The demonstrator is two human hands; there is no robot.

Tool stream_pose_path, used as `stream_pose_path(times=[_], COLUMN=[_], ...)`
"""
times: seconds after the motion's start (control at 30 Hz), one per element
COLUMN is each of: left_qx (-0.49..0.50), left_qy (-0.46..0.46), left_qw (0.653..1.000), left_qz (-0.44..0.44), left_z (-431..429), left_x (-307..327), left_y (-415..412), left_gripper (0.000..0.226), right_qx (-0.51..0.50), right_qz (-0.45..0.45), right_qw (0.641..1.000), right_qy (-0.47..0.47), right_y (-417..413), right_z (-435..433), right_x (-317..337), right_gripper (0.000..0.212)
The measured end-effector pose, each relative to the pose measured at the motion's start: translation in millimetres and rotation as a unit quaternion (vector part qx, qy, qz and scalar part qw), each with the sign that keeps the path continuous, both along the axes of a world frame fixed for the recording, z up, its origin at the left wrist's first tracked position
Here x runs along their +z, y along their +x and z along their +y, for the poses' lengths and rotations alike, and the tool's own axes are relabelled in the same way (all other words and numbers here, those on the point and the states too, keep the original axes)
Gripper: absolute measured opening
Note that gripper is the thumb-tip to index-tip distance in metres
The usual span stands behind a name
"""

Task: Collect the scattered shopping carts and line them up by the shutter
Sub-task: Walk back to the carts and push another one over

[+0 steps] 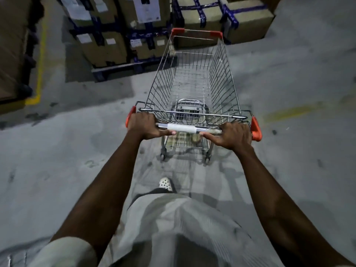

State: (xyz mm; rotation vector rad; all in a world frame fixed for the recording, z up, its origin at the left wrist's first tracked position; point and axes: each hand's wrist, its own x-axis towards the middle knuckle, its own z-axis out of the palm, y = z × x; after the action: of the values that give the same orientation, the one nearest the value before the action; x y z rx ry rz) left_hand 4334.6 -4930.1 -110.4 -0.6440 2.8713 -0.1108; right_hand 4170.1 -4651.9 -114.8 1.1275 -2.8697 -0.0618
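A wire shopping cart [194, 78] with orange corner caps stands on the grey concrete floor straight in front of me, its basket empty. My left hand [144, 126] grips the left end of its chrome handle bar [182, 128]. My right hand [234, 134] grips the right end of the same bar, beside the orange end cap. Both arms are stretched out toward the cart. No shutter and no other cart is in view.
Stacks of cardboard boxes [107, 45] strapped with blue tape stand on a dark pallet just beyond the cart's front. More boxes [248, 22] sit at the back right. A yellow floor line [39, 70] runs along a tall stack at the left. My foot [165, 184] is below the cart.
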Motion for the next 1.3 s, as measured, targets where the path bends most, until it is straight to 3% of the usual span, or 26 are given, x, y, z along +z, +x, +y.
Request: stream_pose_path(times=[0.1,0.27,0.5,0.9,1.3], left_qx=[-0.034,-0.110,-0.203,-0.300,-0.399], left_qy=[0.011,0.011,-0.010,-0.007,-0.019], left_qw=[0.999,0.994,0.979,0.953,0.916], left_qz=[-0.014,-0.026,-0.026,-0.036,-0.037], left_z=[-40.2,-90.1,-165.5,-269.3,-398.6], left_x=[2.7,8.6,5.2,4.0,5.2], left_y=[-48.0,-112.8,-220.6,-429.9,-646.8], left_gripper=[0.115,0.099,0.106,0.118,0.111], right_qx=[-0.036,-0.114,-0.206,-0.315,-0.401], right_qz=[0.005,-0.018,0.000,0.001,0.001], right_qw=[0.999,0.993,0.979,0.949,0.916], right_qy=[-0.005,0.002,0.001,0.018,0.015], right_y=[-25.9,-49.5,-94.5,-238.5,-387.3], right_z=[-27.9,-62.9,-122.8,-226.4,-368.4], right_x=[-2.9,-3.2,-6.6,-4.5,-9.9], right_gripper=[0.100,0.099,0.104,0.108,0.107])
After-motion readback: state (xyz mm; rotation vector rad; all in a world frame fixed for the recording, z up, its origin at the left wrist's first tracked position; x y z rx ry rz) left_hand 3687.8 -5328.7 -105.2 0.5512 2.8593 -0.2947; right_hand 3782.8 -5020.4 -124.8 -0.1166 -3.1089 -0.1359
